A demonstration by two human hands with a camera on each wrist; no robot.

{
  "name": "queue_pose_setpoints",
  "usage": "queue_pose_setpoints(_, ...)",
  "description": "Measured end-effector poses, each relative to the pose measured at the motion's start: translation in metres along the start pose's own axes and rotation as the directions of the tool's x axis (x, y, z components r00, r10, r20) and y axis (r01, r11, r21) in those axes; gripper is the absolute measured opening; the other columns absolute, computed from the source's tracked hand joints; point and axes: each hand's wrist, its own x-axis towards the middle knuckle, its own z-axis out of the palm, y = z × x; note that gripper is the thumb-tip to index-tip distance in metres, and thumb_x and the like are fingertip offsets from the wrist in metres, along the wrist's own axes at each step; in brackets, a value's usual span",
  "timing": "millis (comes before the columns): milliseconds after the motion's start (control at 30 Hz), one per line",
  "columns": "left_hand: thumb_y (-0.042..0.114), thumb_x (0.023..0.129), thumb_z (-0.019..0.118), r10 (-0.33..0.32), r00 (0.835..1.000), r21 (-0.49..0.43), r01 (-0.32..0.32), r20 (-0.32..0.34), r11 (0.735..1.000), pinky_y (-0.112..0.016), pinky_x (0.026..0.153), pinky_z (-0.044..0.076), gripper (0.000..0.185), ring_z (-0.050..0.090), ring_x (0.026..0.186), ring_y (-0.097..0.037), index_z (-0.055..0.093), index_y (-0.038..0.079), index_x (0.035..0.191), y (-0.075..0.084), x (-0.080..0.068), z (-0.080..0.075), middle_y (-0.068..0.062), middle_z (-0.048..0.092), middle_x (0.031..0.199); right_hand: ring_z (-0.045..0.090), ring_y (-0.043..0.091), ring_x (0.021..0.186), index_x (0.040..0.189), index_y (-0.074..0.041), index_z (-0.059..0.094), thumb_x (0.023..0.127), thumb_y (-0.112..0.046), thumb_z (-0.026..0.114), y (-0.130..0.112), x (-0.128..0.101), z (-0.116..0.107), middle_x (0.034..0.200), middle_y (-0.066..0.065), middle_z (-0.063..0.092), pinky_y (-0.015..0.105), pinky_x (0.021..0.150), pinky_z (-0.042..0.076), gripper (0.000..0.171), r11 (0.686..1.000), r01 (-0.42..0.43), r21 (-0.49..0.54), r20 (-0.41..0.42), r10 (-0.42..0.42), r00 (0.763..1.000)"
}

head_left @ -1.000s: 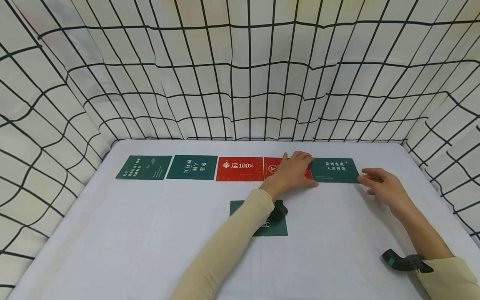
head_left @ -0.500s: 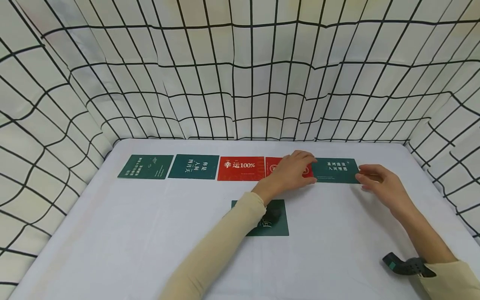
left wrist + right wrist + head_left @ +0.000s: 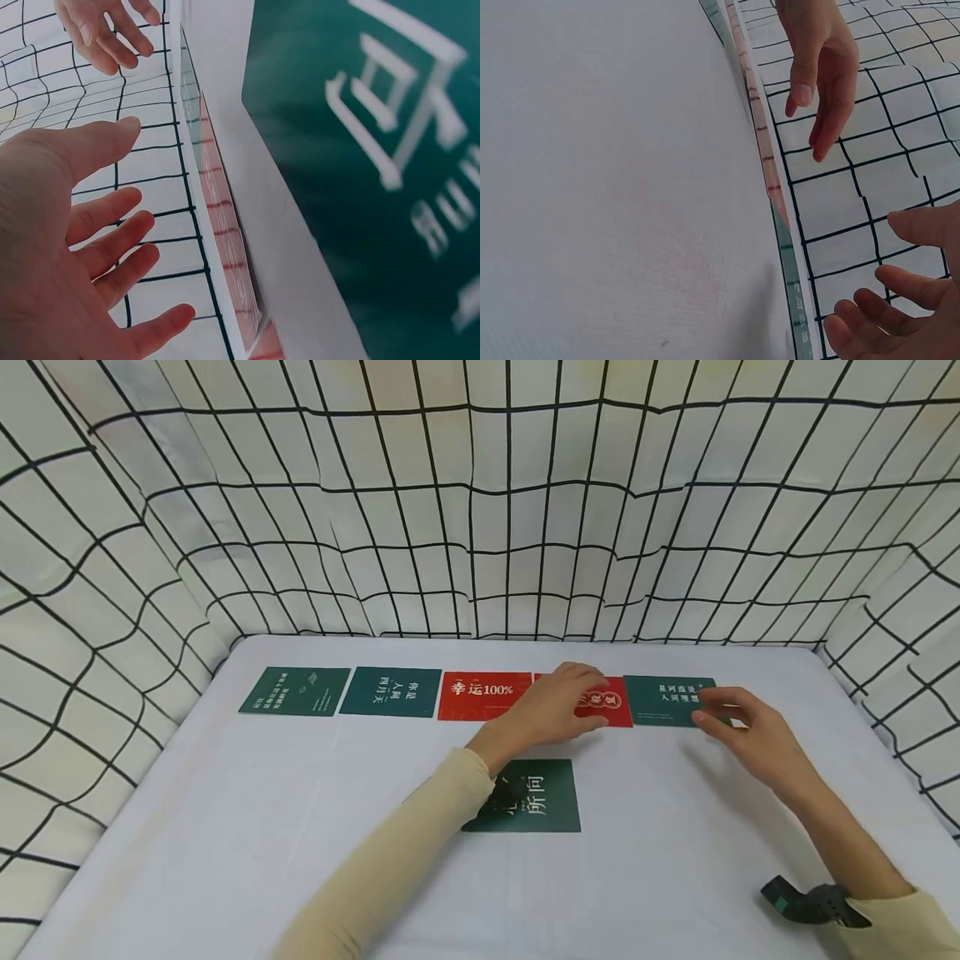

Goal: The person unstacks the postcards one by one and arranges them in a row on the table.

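Observation:
A row of cards lies along the far side of the white table (image 3: 225, 827): two green ones (image 3: 295, 691) (image 3: 390, 692), a red card printed 100% (image 3: 483, 696), a second red card (image 3: 606, 703) and a green card (image 3: 667, 700). My left hand (image 3: 558, 703) hovers open over the left part of the second red card, fingers spread in the left wrist view (image 3: 90, 247), holding nothing. My right hand (image 3: 731, 717) is open at the right end of the last green card, fingertips over its edge. A lone green card (image 3: 540, 797) lies nearer me, partly under my left forearm.
Gridded white cloth walls (image 3: 480, 527) enclose the table on three sides, close behind the card row. A black wrist mount (image 3: 813, 900) sits on my right sleeve. The right wrist view shows the card row edge-on (image 3: 769, 176) with my left hand (image 3: 821, 67) beyond.
My left hand has drawn back to the left, uncovering most of the second red card. My right hand has shifted left onto the right end of the last green card.

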Motion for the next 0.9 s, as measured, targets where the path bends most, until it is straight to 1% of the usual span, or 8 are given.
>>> queue_pose_setpoints(167,0.039,0.089,0.081,0.002,1.0,-0.019,-0.002,0.002,1.0,-0.039,0.109,0.056,0.076,0.039,0.151,-0.018,0.05,0.021,0.155,-0.007,-0.01,-0.004,0.001,0.048,0.16,0.056,0.042,0.128,0.146,-0.006,0.053,0.104,-0.039,0.064,-0.006,-0.002,0.006,0.142,0.025,0.057,0.0,0.078,0.042,0.055,1.0,0.027,0.004,0.03,-0.027,0.999)
queue_pose_setpoints(267,0.039,0.088,0.082,0.005,1.0,-0.024,-0.005,-0.001,1.0,-0.04,0.111,0.055,0.076,0.04,0.151,-0.017,0.05,0.02,0.155,-0.009,-0.016,-0.006,0.001,0.048,0.16,0.056,0.04,0.128,0.147,-0.006,0.053,0.104,-0.039,0.064,-0.009,-0.002,0.01,0.144,0.024,0.055,0.004,0.085,0.049,0.055,1.0,0.031,0.004,0.054,-0.031,0.998)
queue_pose_setpoints(367,0.038,0.089,0.081,0.005,1.0,-0.039,-0.005,0.0,0.999,-0.042,0.114,0.053,0.075,0.04,0.151,-0.017,0.05,0.02,0.155,-0.011,-0.023,-0.009,0.001,0.049,0.16,0.056,0.041,0.129,0.147,-0.006,0.052,0.104,-0.038,0.064,-0.013,0.0,0.015,0.146,0.024,0.053,0.026,0.096,0.06,0.055,0.999,0.032,0.002,0.071,-0.032,0.997)
queue_pose_setpoints(400,0.038,0.089,0.081,0.002,1.0,-0.043,-0.002,-0.001,0.999,-0.042,0.114,0.052,0.075,0.041,0.151,-0.017,0.05,0.02,0.155,-0.011,-0.025,-0.009,0.002,0.049,0.16,0.056,0.042,0.129,0.148,-0.005,0.052,0.104,-0.037,0.064,-0.016,0.0,0.017,0.146,0.024,0.052,0.036,0.1,0.061,0.056,0.999,0.034,0.005,0.078,-0.035,0.996)
queue_pose_setpoints(500,0.038,0.09,0.079,0.003,1.0,-0.059,-0.003,-0.002,0.998,-0.043,0.115,0.051,0.073,0.04,0.151,-0.018,0.05,0.019,0.155,-0.012,-0.031,-0.012,0.001,0.049,0.16,0.056,0.041,0.129,0.147,-0.004,0.052,0.103,-0.034,0.065,-0.023,-0.001,0.021,0.147,0.024,0.05,0.055,0.105,0.055,0.055,0.999,0.052,0.013,0.087,-0.053,0.995)
queue_pose_setpoints(567,0.038,0.091,0.079,0.004,1.0,-0.063,-0.004,-0.003,0.998,-0.044,0.116,0.05,0.072,0.04,0.151,-0.019,0.05,0.019,0.155,-0.013,-0.035,-0.014,0.0,0.049,0.16,0.055,0.041,0.129,0.147,-0.004,0.052,0.103,-0.032,0.066,-0.028,-0.002,0.022,0.147,0.024,0.049,0.055,0.104,0.055,0.054,0.998,0.067,0.023,0.094,-0.069,0.993)
queue_pose_setpoints(600,0.037,0.091,0.079,0.003,1.0,-0.063,-0.004,-0.004,0.998,-0.045,0.117,0.05,0.072,0.04,0.151,-0.02,0.05,0.018,0.154,-0.013,-0.037,-0.015,-0.001,0.049,0.16,0.055,0.042,0.13,0.147,-0.004,0.052,0.103,-0.032,0.066,-0.03,-0.002,0.023,0.148,0.024,0.049,0.059,0.105,0.053,0.054,0.997,0.07,0.027,0.1,-0.073,0.992)
queue_pose_setpoints(900,0.037,0.088,0.082,0.0,1.0,-0.073,0.0,-0.005,0.997,-0.043,0.113,0.053,0.074,0.044,0.149,-0.022,0.052,0.019,0.153,-0.013,-0.055,-0.017,-0.002,0.051,0.158,0.056,0.043,0.132,0.147,-0.004,0.051,0.102,-0.029,0.068,-0.046,-0.008,0.028,0.147,0.022,0.05,0.057,0.1,0.058,0.054,0.994,0.108,0.033,0.113,-0.111,0.987)
